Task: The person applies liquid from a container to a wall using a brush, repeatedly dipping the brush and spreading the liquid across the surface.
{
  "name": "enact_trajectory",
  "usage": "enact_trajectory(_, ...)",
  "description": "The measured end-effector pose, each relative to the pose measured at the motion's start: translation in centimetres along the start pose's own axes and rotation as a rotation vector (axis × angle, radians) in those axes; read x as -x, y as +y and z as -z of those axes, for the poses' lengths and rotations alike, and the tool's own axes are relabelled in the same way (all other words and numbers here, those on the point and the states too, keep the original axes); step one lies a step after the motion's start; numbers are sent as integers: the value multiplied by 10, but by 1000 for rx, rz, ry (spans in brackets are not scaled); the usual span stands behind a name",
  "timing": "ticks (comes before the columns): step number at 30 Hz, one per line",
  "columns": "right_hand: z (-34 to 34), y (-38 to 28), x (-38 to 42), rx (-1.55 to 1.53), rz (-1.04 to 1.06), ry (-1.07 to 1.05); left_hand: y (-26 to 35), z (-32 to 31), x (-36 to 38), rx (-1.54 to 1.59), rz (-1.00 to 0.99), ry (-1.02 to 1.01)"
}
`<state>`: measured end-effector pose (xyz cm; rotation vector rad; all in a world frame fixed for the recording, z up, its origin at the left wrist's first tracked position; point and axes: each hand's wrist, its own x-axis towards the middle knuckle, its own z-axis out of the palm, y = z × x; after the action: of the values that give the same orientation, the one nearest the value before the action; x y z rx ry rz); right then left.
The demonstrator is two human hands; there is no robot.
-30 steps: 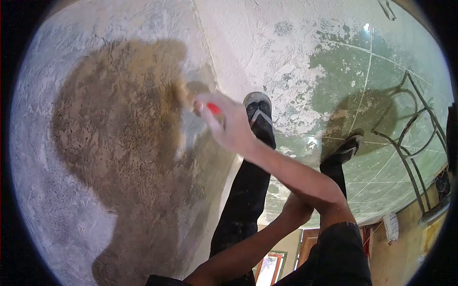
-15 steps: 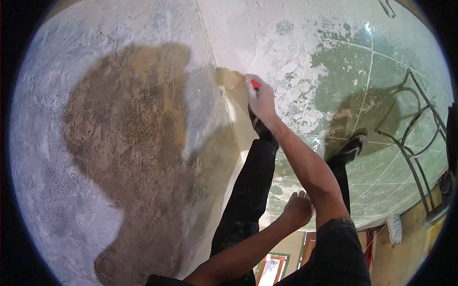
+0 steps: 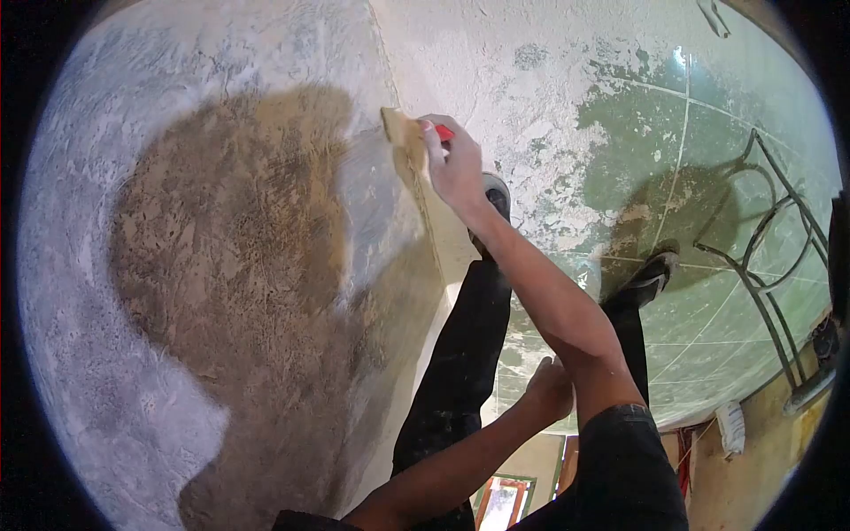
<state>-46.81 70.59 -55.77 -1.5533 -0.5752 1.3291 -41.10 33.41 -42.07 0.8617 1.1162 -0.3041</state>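
Note:
My right hand (image 3: 454,159) is closed round the red handle of a putty knife (image 3: 405,137). Its broad tan blade points left, over the seam where the rough grey plaster wall (image 3: 274,221) meets the whitened floor (image 3: 469,53). My left hand (image 3: 551,389) is lower down, curled beside my right elbow. Part of it is behind that arm, and I cannot tell whether it holds anything.
My shoes (image 3: 651,274) stand on the green tiled floor (image 3: 637,124), which is spotted with white residue. A metal-framed stand (image 3: 753,265) is at the right. Shadows fall on wall and floor.
My right hand and the putty knife have moved up and to the left, bringing the blade onto the seam. My left hand has shifted slightly and sits further behind my right arm.

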Motion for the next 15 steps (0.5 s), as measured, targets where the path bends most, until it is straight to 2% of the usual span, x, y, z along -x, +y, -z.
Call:
enact_trajectory(1,-7,0,-2,51,27,-23,-20,-18,-3,607,48,241)
enact_trajectory(2,-11,-24,6,36,120,-36,11,8,20,605,48,239)
enact_trajectory(4,5,-69,16,-60,32,-102,103,76,13,278,-155,214)
enact_trajectory(5,16,-85,18,-149,-56,-163,97,74,15,287,-150,215)
enact_trajectory(7,32,-86,8,-232,-64,-139,75,71,10,-506,-176,-54)
enact_trajectory(10,30,-35,-18,-83,-47,-3,73,74,10,-564,-238,-34)
enact_trajectory(11,23,-17,-23,-83,-43,-2,73,74,9,-566,-241,-33)
enact_trajectory(13,1,5,-25,142,94,-32,74,72,7,-515,-259,74)
enact_trajectory(14,-14,-6,-20,121,60,-52,68,68,6,-515,-258,71)
enact_trajectory(15,-16,-15,-13,120,57,-51,61,64,5,-270,-165,56)
